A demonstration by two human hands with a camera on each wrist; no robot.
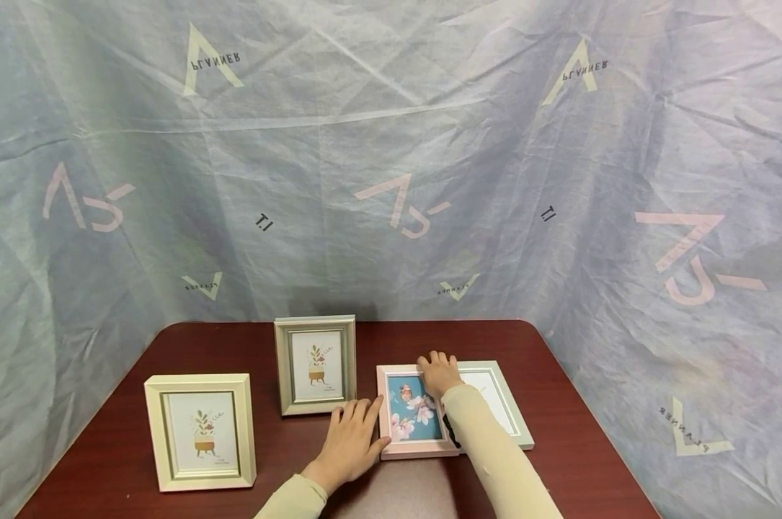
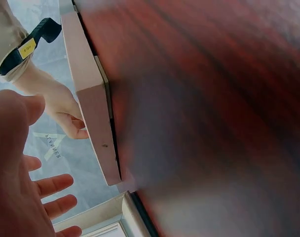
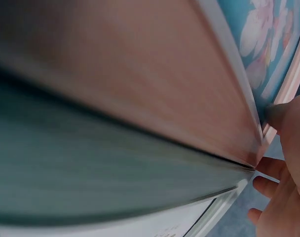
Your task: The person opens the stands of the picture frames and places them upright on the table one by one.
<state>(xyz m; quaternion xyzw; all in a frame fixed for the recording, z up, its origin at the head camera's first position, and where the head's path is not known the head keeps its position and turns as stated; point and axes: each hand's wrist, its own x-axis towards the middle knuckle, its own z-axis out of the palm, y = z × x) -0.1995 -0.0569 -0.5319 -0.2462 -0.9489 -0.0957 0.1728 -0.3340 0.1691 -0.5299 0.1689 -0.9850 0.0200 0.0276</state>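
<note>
Reddish tabletop [image 1: 592, 468] below, our right hand [image 1: 440, 376] pinches the pink frame [image 1: 418, 411]; our left hand [image 1: 348, 443], fingers spread, grips nothing beside it. Pulling might scrape the adjoining green frame [image 1: 497, 401].

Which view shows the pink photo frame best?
Head view: it shows the pink photo frame from the front, nearly whole, with its flower picture; the right hand hides part of its right side. Left wrist shows only its outer sides, without the picture; right wrist, a blurred, cropped close-up.
</note>
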